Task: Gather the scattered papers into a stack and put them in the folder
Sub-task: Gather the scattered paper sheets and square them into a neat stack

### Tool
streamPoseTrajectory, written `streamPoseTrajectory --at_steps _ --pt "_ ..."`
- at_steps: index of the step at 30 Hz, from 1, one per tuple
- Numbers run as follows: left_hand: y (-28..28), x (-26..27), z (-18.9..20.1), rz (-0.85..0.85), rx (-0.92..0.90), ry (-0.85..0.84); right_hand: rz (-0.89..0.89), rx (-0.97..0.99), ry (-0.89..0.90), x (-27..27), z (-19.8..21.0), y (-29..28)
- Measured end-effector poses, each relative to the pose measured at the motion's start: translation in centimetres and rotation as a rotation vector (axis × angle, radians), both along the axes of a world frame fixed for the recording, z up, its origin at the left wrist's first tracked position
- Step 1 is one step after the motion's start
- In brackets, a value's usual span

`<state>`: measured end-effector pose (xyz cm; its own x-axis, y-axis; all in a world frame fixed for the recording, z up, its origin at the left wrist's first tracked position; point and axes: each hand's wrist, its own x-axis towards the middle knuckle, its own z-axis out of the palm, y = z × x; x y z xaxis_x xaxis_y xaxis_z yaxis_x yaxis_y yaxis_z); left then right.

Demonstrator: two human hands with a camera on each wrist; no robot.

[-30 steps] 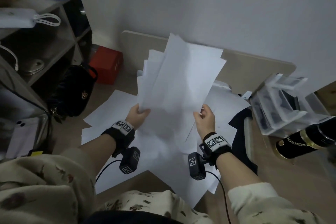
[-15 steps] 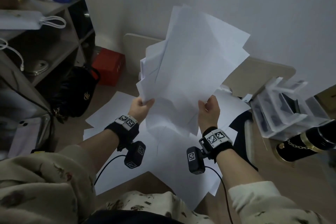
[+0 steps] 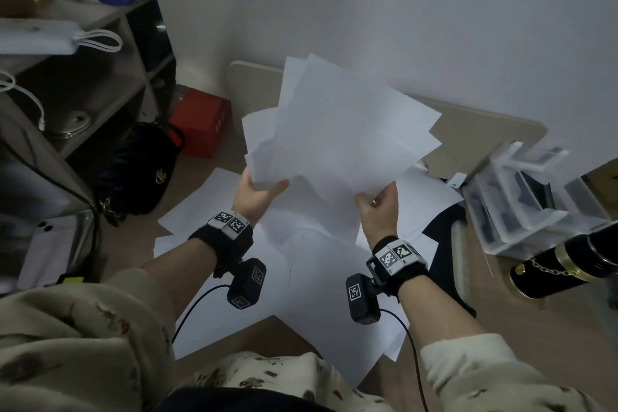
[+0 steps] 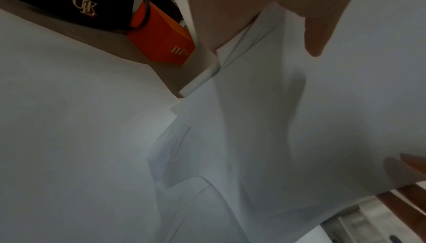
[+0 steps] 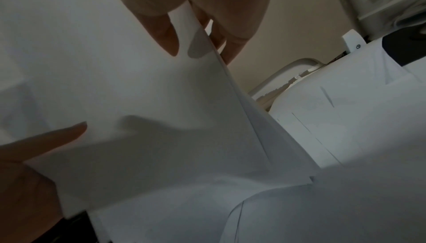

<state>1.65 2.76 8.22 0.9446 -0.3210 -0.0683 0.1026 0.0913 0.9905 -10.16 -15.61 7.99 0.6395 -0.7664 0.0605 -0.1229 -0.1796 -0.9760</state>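
An uneven sheaf of white papers is held up above the table, its sheets fanned out at different angles. My left hand grips the sheaf's lower left corner, thumb on the near face. My right hand pinches the lower right edge, thumb in front and fingers behind the sheets. More loose papers lie spread over the table beneath both hands. A dark folder shows partly under the sheets at the right.
A clear plastic organiser and a black cylindrical case with a gold chain sit at the right. A black handbag and a red box stand at the left by the shelves. A wall rises behind.
Both hands lifted the sheaf off the table, raised it high, then lowered it somewhat. The sheets have fanned out more. The grip of each hand is unchanged.
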Motion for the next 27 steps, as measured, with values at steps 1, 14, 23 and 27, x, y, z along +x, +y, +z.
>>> streamPoseTrajectory --at_steps 1,14,23,27 --pt "0.1 0.0 0.2 0.01 -0.013 -0.021 -0.005 0.015 -0.021 0.0 0.3 0.1" --pt "-0.3 0.3 1.3 0.074 -0.134 -0.037 0.018 0.092 -0.168 0.4 1.6 -0.2" --pt "-1.5 0.2 2.9 0.116 -0.124 -0.151 0.073 0.102 -0.292 1.1 2.7 0.8" --pt "-1.9 0.2 3.3 0.187 -0.147 -0.137 0.038 0.117 -0.327 1.1 3.0 0.7"
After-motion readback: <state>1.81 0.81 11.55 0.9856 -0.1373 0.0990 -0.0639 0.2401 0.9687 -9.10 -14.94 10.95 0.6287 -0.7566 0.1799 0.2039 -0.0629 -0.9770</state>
